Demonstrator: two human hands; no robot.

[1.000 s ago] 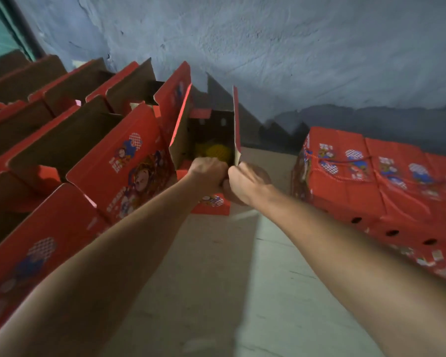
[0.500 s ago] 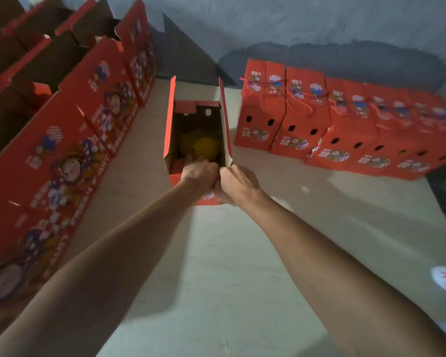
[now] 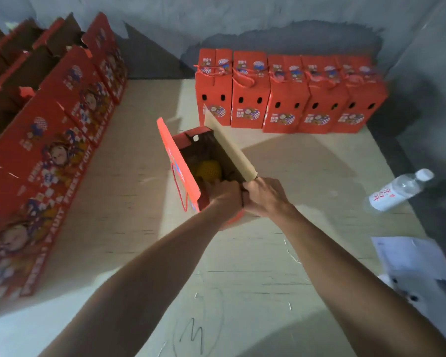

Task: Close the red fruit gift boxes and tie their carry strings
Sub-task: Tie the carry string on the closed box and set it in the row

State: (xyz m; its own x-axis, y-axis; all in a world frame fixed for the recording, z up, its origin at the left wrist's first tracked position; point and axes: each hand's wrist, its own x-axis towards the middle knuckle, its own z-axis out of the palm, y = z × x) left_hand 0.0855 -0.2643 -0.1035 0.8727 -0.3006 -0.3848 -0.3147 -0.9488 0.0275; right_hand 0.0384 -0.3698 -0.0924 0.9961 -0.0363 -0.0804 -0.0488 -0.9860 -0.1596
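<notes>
Far left there's a row of open red boxes point(image 3: 54, 155), flaps standing up, whatever's inside them can't be seen from here. In the middle of the floor point(image 3: 129, 202) sits the open box point(image 3: 204, 161) being worked on, with a yellow fruit in a foam net point(image 3: 208, 171) down in it. Its left flap point(image 3: 177, 163) is red with a thin red carry string point(image 3: 178, 186) looping down the outside, the right flap point(image 3: 229, 145) shows plain brown cardboard. The left hand point(image 3: 225, 195) is curled over the near edge of the box, the right hand point(image 3: 264, 195) grips the near end of the brown flap, both touching each other. Further right, five closed boxes point(image 3: 289, 96) stand against the grey wall point(image 3: 242, 19), strings tied on top, oval holes in front. The floor's pale board with pencil scribbles. A water bottle point(image 3: 397, 193) lies on its side at right, papers point(image 3: 420, 269) near it.
</notes>
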